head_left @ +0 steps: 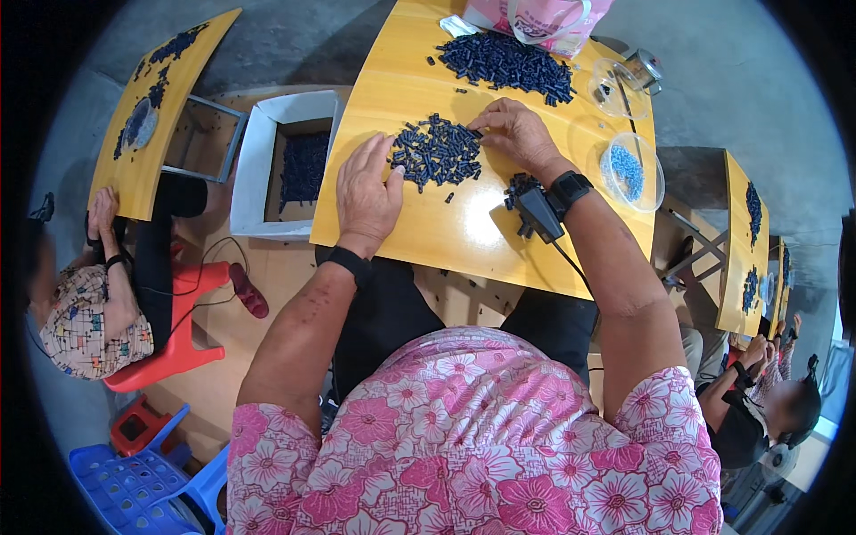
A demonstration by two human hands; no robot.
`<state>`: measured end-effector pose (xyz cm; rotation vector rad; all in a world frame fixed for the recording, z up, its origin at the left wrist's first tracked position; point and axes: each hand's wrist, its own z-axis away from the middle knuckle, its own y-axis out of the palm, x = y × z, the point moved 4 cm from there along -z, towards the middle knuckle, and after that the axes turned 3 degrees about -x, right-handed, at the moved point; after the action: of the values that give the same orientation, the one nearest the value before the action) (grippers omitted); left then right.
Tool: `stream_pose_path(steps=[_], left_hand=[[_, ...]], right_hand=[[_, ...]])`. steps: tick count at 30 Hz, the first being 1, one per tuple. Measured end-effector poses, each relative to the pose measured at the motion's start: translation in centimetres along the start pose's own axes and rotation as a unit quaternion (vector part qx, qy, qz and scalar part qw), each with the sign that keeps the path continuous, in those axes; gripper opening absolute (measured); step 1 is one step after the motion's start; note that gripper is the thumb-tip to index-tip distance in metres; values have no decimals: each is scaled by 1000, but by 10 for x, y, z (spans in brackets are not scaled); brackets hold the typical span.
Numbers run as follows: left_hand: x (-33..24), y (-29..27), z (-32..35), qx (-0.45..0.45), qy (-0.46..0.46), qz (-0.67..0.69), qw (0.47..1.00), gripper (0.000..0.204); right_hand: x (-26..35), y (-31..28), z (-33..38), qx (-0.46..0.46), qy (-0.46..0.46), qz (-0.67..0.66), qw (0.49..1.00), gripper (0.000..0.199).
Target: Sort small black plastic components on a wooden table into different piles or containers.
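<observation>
A small pile of short, dark blue-black cylindrical pieces lies on the yellow table in front of me. Along its left side rests my left hand, fingers stretched out and thumb apart, touching the edge of the pile. My right hand is at the pile's upper right with thumb and fingers pinched together; whatever is between the fingertips is too small to make out. A black box-shaped device with a cable sits below my right wrist, with more dark pieces beside it.
A larger heap of dark pieces lies farther back, by a pink bag. At the right stand a clear tub of blue bits, another clear tub and a metal-lidded jar. A white box stands left; other people sit at side tables.
</observation>
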<state>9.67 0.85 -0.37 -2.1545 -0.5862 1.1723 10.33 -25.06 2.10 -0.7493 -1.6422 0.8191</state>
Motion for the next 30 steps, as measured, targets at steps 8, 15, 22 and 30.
stream_pose_path(steps=[8, 15, 22, 30], left_hand=[[2, 2, 1, -10, 6, 10, 1000, 48], [0, 2, 0, -4, 3, 3, 1000, 47], [3, 2, 0, 3, -1, 3, 1000, 48], [2, 2, 1, 4, -5, 1, 1000, 48]], right_hand=[[-6, -12, 9, 11, 21, -39, 999, 25], [-33, -24, 28, 20, 100, -81, 992, 15], [-21, -33, 23, -111, -32, 13, 993, 18], [-21, -23, 6, -69, -83, 127, 986, 22]])
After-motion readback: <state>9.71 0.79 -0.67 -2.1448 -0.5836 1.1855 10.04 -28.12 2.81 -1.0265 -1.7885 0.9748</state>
